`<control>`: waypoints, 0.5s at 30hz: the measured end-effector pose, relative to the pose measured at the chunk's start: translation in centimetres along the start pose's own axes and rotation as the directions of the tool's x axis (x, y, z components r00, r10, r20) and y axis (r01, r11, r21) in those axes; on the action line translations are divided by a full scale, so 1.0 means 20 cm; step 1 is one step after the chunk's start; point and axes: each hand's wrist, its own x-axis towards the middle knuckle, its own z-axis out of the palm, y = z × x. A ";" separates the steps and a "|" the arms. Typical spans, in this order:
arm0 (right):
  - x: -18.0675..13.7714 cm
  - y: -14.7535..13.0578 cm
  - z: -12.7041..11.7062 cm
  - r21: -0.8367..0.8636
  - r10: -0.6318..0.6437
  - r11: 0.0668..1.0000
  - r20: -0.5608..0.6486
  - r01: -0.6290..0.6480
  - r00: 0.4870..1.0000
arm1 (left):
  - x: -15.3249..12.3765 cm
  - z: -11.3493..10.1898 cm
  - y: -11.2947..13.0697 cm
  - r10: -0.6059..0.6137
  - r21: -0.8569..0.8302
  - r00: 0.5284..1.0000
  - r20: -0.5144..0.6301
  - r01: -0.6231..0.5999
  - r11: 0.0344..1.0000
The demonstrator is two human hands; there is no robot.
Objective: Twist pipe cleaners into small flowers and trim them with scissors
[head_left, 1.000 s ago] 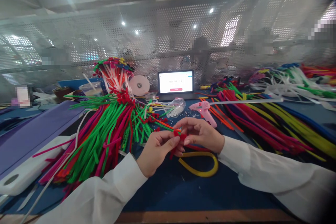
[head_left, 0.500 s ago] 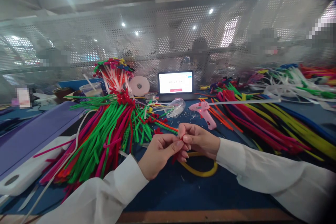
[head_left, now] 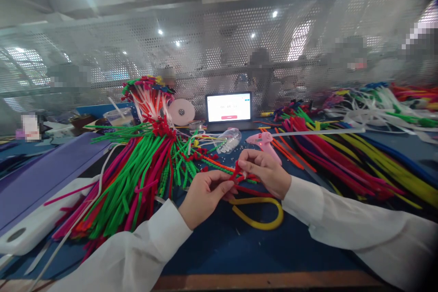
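Observation:
Between my two hands is a red pipe cleaner, bent into a small shape. My left hand pinches its lower end between thumb and fingers. At the upper right of the piece, my right hand is closed on it with thumb and forefinger. A bent yellow pipe cleaner lies in a loop on the table just below the hands. Beyond my right hand rests a pink glue gun, partly hidden by that hand. Red, green and orange stems lie behind my fingers.
A large bundle of green, pink and red pipe cleaners lies at left, beside a white power strip. More colourful stems spread at right. A lit tablet and a ribbon roll stand at the back, before a perforated metal screen.
My right hand has moved up and right, away from my left, so more of the red pipe cleaner shows between them. The left hand stays nearly in place.

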 end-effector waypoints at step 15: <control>-0.01 0.01 0.02 -0.007 0.047 0.999 0.075 -0.046 0.996 | 0.02 -0.06 -0.03 0.338 0.540 0.941 0.026 -0.298 0.787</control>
